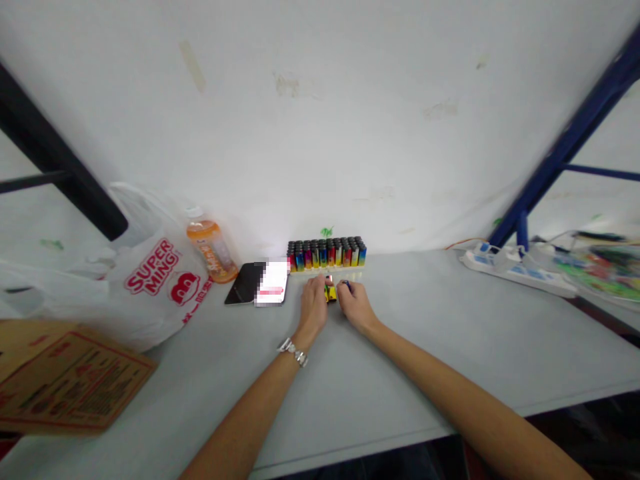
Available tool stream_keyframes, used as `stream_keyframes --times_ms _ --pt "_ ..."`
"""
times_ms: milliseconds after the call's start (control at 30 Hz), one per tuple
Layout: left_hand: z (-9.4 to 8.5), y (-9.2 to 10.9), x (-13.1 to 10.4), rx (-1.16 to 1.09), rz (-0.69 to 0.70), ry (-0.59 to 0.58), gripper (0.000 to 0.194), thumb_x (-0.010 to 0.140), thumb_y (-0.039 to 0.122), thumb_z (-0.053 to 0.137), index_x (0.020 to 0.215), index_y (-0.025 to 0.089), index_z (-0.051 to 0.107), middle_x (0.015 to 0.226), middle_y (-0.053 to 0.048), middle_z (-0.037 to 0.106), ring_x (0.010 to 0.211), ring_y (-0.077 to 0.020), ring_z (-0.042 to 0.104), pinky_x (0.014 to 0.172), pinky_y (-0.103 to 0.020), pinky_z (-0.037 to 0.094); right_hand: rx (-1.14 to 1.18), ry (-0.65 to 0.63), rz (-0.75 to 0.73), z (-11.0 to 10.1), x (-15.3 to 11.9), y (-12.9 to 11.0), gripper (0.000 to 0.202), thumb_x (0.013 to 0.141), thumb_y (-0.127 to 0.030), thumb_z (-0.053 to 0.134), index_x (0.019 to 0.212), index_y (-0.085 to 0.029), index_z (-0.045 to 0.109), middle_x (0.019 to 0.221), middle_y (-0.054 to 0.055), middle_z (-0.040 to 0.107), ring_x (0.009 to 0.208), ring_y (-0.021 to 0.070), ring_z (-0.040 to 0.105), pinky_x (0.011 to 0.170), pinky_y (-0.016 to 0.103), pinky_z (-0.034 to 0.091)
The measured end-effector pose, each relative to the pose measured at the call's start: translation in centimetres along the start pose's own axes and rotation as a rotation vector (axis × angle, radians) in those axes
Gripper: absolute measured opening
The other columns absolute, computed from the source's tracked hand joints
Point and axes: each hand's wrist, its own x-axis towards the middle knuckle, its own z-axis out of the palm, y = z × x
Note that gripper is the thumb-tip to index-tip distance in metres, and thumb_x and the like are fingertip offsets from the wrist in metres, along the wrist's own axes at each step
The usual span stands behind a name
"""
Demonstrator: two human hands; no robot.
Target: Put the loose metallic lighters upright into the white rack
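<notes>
Rows of colourful lighters [327, 255] with black tops stand upright, packed close together near the wall. In front of them, my left hand [314, 303] is closed at a yellow and black lighter [331, 293], its fingers partly hiding it. A bit of shiny metal shows at the lighter's upper end. Just to the right, my right hand [356, 307] is curled into a fist. The tip of a small dark blue thing [348, 285] pokes out of it; the rest is hidden by the fingers. A small gap separates the two hands.
Left of the lighters lies a dark tablet or phone [245, 283] with a partly bright, blurred-out face. Beyond it stand an orange drink bottle [213, 247], a white plastic bag [150, 287] and a cardboard box [75, 380]. A power strip [520, 270] lies at the right.
</notes>
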Motion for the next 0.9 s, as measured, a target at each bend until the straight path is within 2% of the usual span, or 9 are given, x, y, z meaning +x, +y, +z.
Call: stream_keyframes --times_ms 267,400,533,633,700,767,833,900 --pt "-0.1 0.2 -0.1 -0.013 -0.025 0.002 0.044 0.096 0.037 0.026 0.083 0.020 0.064 0.094 -0.007 0.067 0.096 -0.0212 0.058 0.095 -0.037 0.042 -0.031 0.007 -0.007 -0.1 0.0 -0.3 0.033 0.084 -0.038 0.043 0.056 -0.020 0.044 0.051 -0.004 0.040 0.052 0.0117 0.038 0.050 0.025 0.028" --pt "-0.1 0.2 0.0 -0.015 -0.008 0.000 0.042 0.097 0.035 0.026 0.083 0.020 0.062 0.093 -0.007 0.066 0.096 -0.0209 0.057 0.095 -0.037 0.042 -0.006 -0.005 -0.006 0.1 0.0 -0.2 0.036 0.087 -0.042 0.045 0.059 -0.021 0.045 0.050 -0.004 0.041 0.051 0.0117 0.039 0.049 0.025 0.030" --pt "-0.1 0.1 0.1 0.035 0.039 -0.017 0.034 0.096 0.030 0.031 0.079 0.021 0.059 0.090 -0.006 0.062 0.097 -0.0211 0.054 0.097 -0.038 0.042 0.125 -0.021 0.012 0.1 0.1 0.0 0.034 0.088 -0.055 0.049 0.076 -0.022 0.047 0.049 -0.008 0.041 0.044 0.0102 0.036 0.044 0.023 0.030" --pt "0.1 -0.2 0.0 0.051 0.058 -0.026 0.024 0.093 0.023 0.036 0.081 0.020 0.057 0.093 -0.007 0.058 0.099 -0.0208 0.051 0.099 -0.040 0.041 0.195 -0.087 0.055 -0.7 0.4 0.0 0.035 0.089 -0.059 0.046 0.086 -0.024 0.044 0.051 -0.009 0.045 0.038 0.0099 0.036 0.039 0.022 0.029" --pt "0.2 -0.6 -0.1 0.047 0.056 0.002 0.018 0.090 0.017 0.039 0.085 0.019 0.056 0.098 -0.008 0.055 0.101 -0.0205 0.051 0.100 -0.041 0.041 0.138 -0.112 0.020 -1.6 1.0 -0.2 0.036 0.088 -0.058 0.049 0.084 -0.022 0.048 0.058 -0.005 0.053 0.044 0.0112 0.045 0.043 0.023 0.035" --pt "0.2 -1.0 -0.2 0.061 0.078 0.011 0.017 0.086 0.011 0.041 0.089 0.019 0.056 0.101 -0.008 0.052 0.103 -0.0203 0.051 0.102 -0.043 0.041 0.018 -0.073 -0.095 -2.6 1.7 -0.5 0.035 0.082 -0.054 0.060 0.079 -0.019 0.057 0.069 0.001 0.059 0.062 0.0140 0.054 0.054 0.024 0.043" --pt "0.3 -1.3 -0.4 0.088 0.103 -0.003 0.019 0.082 0.007 0.044 0.092 0.019 0.055 0.103 -0.007 0.050 0.105 -0.0205 0.050 0.104 -0.044 0.040 -0.060 -0.010 -0.177 -3.5 2.6 -0.8 0.033 0.077 -0.051 0.067 0.078 -0.018 0.065 0.076 0.003 0.060 0.068 0.0147 0.054 0.057 0.024 0.044" --pt "0.2 -1.4 -0.6 0.118 0.110 -0.026 0.022 0.081 0.005 0.045 0.094 0.020 0.054 0.104 -0.007 0.049 0.107 -0.0211 0.049 0.105 -0.045 0.040 -0.056 0.011 -0.181 -4.1 3.4 -1.1 0.033 0.076 -0.050 0.069 0.082 -0.017 0.069 0.076 0.003 0.060 0.062 0.0128 0.050 0.053 0.024 0.041"
